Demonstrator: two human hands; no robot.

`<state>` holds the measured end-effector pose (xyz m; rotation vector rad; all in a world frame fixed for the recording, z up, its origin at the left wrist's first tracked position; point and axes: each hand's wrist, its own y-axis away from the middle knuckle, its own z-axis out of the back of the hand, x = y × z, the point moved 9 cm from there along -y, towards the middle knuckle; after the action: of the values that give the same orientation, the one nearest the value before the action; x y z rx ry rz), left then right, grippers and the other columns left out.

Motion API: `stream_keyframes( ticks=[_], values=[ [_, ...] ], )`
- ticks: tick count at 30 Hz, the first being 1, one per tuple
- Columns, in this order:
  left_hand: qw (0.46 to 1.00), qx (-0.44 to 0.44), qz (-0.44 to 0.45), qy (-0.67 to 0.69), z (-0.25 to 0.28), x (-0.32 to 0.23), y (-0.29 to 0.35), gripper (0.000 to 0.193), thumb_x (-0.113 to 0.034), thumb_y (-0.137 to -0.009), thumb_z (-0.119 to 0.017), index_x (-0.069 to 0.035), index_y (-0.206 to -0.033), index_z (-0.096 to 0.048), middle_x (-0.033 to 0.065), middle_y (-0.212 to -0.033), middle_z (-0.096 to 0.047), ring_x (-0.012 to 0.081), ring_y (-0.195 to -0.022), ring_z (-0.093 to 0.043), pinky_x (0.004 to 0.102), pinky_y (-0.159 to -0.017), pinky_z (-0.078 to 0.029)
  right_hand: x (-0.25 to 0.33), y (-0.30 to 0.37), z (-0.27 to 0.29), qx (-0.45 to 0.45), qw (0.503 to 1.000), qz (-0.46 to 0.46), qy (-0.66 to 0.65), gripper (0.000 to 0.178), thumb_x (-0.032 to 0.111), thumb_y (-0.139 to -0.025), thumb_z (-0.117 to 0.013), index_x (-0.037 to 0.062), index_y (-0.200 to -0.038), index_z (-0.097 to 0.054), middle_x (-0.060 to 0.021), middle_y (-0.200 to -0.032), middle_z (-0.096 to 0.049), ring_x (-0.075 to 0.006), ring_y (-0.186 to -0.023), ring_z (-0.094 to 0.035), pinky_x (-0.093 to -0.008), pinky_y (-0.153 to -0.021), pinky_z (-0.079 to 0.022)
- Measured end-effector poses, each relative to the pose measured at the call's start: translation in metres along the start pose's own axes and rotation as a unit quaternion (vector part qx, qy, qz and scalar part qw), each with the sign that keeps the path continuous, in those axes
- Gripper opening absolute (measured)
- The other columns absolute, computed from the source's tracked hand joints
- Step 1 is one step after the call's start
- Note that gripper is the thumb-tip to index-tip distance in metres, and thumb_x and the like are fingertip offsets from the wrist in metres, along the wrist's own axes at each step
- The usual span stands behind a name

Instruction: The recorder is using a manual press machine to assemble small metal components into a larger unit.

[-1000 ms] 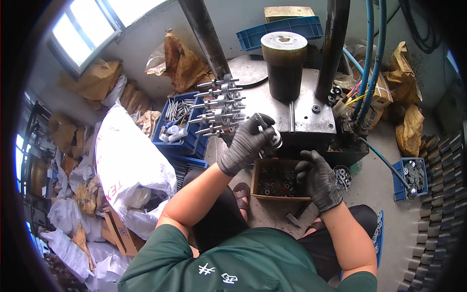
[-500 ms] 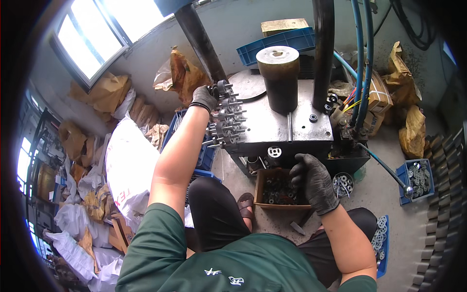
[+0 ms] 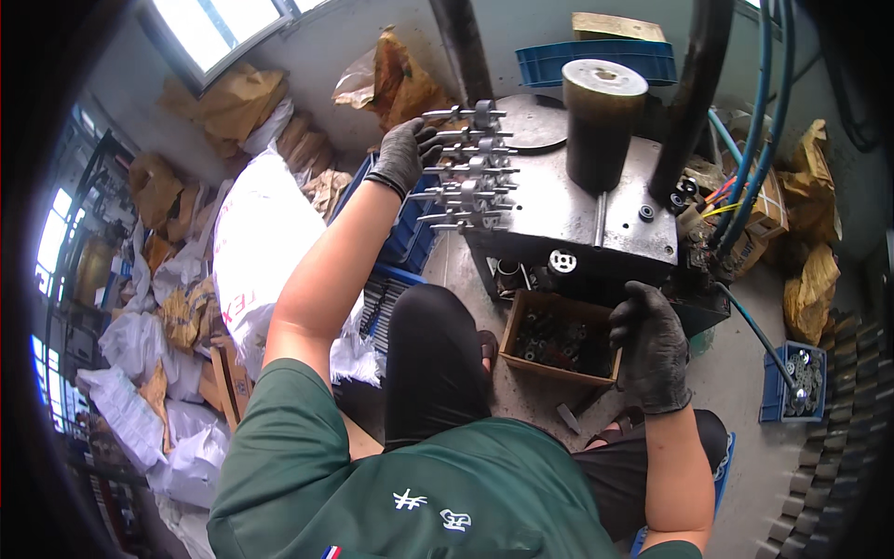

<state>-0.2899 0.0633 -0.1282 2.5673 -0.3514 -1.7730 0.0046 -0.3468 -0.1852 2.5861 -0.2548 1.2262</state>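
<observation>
My feed showed shaft-and-hub assemblies [image 3: 477, 167] already lining the left of the press bed [image 3: 545, 191], my left hand [image 3: 400, 156] beside them, fingers apart. Loose parts [image 3: 549, 346] lay in the wooden box [image 3: 559, 369]; whether my half-curled right hand [image 3: 655, 352] held anything, I couldn't tell.
</observation>
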Motion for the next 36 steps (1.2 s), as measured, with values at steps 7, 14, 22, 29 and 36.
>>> stream_keyframes(
  ticks=[7, 14, 22, 29, 36],
  values=[
    [0.979, -0.003, -0.09, -0.185, 0.129, 0.053, 0.095, 0.022, -0.02, -0.102, -0.06, -0.005, -0.119, -0.062, 0.0087, -0.101, -0.072, 0.0165, -0.081, -0.071, 0.0292, -0.071, -0.057, 0.027, 0.029, 0.001, 0.014, 0.995, 0.066, 0.068, 0.042, 0.036, -0.105, -0.054, 0.0024, -0.13, -0.062, -0.0098, -0.09, -0.067, -0.0178, -0.074, -0.062, -0.0303, -0.067, -0.051],
    [0.922, -0.181, 0.09, -0.332, 0.348, 0.257, 0.159, 0.021, -0.019, -0.096, -0.059, -0.003, -0.109, -0.063, 0.0089, -0.088, -0.069, 0.0161, -0.075, -0.069, 0.03, -0.065, -0.056, 0.02, 0.029, 0.029, 0.021, 0.99, 0.07, 0.123, 0.044, 0.037, -0.105, -0.056, 0.0025, -0.132, -0.061, -0.0101, -0.095, -0.067, -0.0183, -0.079, -0.063, -0.0317, -0.068, -0.052],
    [0.732, -0.229, 0.175, -0.618, 0.482, 0.331, 0.173, 0.043, -0.033, -0.088, -0.059, -0.007, -0.121, -0.071, 0.0261, -0.121, -0.069, 0.0402, -0.116, -0.066, 0.0468, -0.104, -0.051, -0.018, 0.002, 0.072, -0.033, 0.986, -0.01, 0.161, 0.045, 0.038, -0.102, -0.061, 0.0034, -0.131, -0.061, -0.009, -0.097, -0.068, -0.0188, -0.08, -0.064, -0.0328, -0.07, -0.052],
    [0.71, -0.083, 0.187, -0.674, 0.458, 0.356, 0.127, 0.047, -0.03, -0.087, -0.059, -0.002, -0.125, -0.067, 0.0285, -0.129, -0.065, 0.0402, -0.12, -0.064, 0.0472, -0.106, -0.049, -0.054, -0.008, 0.099, -0.064, 0.974, -0.087, 0.199, 0.043, 0.035, -0.102, -0.06, 0.0027, -0.131, -0.06, -0.0097, -0.094, -0.069, -0.0187, -0.078, -0.067, -0.0309, -0.068, -0.054],
    [0.626, -0.06, 0.227, -0.743, 0.494, 0.369, 0.116, 0.062, -0.038, -0.084, -0.065, -0.003, -0.136, -0.062, 0.0298, -0.133, -0.062, 0.0405, -0.126, -0.06, 0.0464, -0.11, -0.046, -0.094, 0.002, 0.119, -0.125, 0.934, -0.202, 0.266, 0.044, 0.032, -0.101, -0.062, 0.002, -0.132, -0.059, -0.0122, -0.096, -0.071, -0.0195, -0.075, -0.07, -0.0312, -0.068, -0.057]
  ],
)
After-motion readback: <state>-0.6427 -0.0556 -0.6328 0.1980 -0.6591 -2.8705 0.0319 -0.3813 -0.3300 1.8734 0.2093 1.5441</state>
